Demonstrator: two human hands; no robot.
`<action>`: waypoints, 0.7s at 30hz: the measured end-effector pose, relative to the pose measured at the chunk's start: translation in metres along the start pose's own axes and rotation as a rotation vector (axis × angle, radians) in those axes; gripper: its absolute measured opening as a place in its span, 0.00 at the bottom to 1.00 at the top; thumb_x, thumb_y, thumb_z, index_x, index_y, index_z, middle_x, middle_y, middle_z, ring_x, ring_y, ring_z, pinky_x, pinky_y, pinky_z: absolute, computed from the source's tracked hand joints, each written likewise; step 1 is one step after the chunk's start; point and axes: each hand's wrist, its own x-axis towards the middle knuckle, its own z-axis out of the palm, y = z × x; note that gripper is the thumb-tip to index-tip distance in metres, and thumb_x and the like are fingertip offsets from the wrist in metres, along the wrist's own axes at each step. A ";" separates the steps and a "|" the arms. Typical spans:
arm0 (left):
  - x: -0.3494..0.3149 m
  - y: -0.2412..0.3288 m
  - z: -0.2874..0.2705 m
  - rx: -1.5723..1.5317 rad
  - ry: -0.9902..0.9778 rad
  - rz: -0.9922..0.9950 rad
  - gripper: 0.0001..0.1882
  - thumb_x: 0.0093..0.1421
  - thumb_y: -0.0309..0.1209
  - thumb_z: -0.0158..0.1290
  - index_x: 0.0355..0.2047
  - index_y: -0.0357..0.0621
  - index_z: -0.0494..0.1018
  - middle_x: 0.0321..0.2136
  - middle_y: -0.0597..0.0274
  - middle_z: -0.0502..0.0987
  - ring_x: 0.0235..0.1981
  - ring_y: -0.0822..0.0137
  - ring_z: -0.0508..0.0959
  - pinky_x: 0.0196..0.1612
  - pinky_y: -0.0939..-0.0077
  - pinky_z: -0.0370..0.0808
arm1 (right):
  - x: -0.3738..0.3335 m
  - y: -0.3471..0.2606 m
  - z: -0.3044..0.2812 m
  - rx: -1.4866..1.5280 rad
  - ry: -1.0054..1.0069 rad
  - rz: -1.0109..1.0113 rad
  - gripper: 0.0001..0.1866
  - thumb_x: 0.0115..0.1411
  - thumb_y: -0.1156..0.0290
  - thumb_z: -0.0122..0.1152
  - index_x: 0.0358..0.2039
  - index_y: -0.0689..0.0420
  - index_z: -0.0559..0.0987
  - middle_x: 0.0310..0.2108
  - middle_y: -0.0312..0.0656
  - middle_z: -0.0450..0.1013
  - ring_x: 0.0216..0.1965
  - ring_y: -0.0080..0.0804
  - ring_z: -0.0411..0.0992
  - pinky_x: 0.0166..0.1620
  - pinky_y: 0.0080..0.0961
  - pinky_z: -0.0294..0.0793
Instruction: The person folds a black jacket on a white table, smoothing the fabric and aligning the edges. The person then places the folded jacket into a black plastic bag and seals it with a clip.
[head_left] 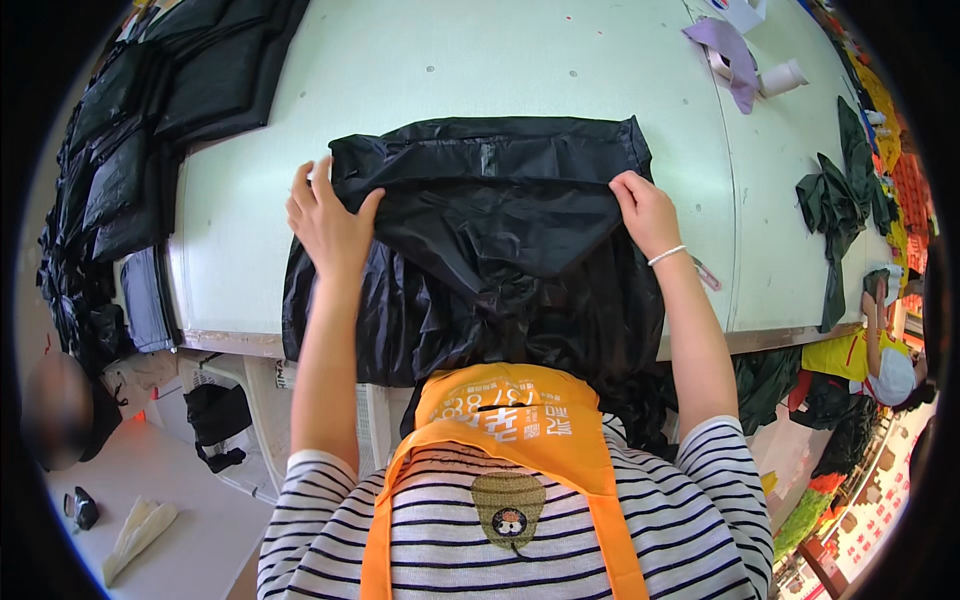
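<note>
A black, shiny garment [440, 290] of thin fabric lies across the table in front of me, its near part hanging over the edge towards my orange apron [470, 405]. A flap of it is folded across the middle, with a straight upper edge running between my hands. My left hand [328, 225] is at the left end of that edge, fingers spread, the thumb beside the fabric. At the opposite end my right hand [648, 215] pinches the flap's corner between thumb and fingers. Creases run through the cloth below the fold.
Stacks of folded black garments [210, 85] fill the table's far left. A purple cloth [728, 55] and a white cylinder [783, 78] lie at the far right of the pale table [500, 60]. Dark green cloth [835, 200] hangs at the right edge; a person [885, 365] is beyond it.
</note>
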 end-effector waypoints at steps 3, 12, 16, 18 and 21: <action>-0.037 0.053 -0.016 -0.475 -0.106 0.248 0.19 0.40 0.37 0.67 0.30 0.47 0.73 0.28 0.66 0.74 0.33 0.59 0.74 0.39 0.63 0.67 | 0.008 -0.002 0.015 0.034 0.002 0.060 0.09 0.60 0.65 0.54 0.28 0.57 0.73 0.27 0.44 0.72 0.30 0.47 0.70 0.32 0.34 0.69; -0.108 0.078 -0.040 -0.635 -0.489 0.558 0.14 0.44 0.32 0.58 0.34 0.44 0.76 0.34 0.66 0.72 0.37 0.67 0.72 0.39 0.74 0.67 | 0.029 0.009 0.004 0.014 0.007 0.071 0.10 0.59 0.68 0.55 0.26 0.61 0.72 0.24 0.48 0.70 0.26 0.48 0.69 0.30 0.34 0.68; -0.123 0.084 -0.041 -0.730 -0.692 0.523 0.13 0.45 0.32 0.59 0.32 0.42 0.76 0.34 0.63 0.74 0.34 0.66 0.74 0.35 0.76 0.70 | 0.020 0.016 0.023 -0.387 -0.083 0.108 0.10 0.56 0.64 0.60 0.35 0.55 0.75 0.39 0.46 0.71 0.39 0.46 0.69 0.39 0.35 0.69; -0.127 0.081 -0.045 -0.789 -0.784 0.407 0.14 0.46 0.33 0.60 0.34 0.43 0.76 0.37 0.63 0.75 0.37 0.63 0.74 0.38 0.72 0.71 | 0.013 -0.008 0.033 -0.630 0.007 0.038 0.19 0.52 0.60 0.63 0.44 0.50 0.74 0.51 0.45 0.64 0.50 0.48 0.63 0.49 0.41 0.65; -0.106 0.059 -0.037 -0.636 -0.489 0.272 0.18 0.47 0.36 0.60 0.38 0.44 0.75 0.43 0.61 0.74 0.45 0.58 0.72 0.47 0.63 0.68 | -0.001 -0.081 0.034 -0.250 0.067 -0.359 0.20 0.46 0.66 0.65 0.39 0.59 0.75 0.44 0.47 0.69 0.48 0.47 0.66 0.50 0.41 0.65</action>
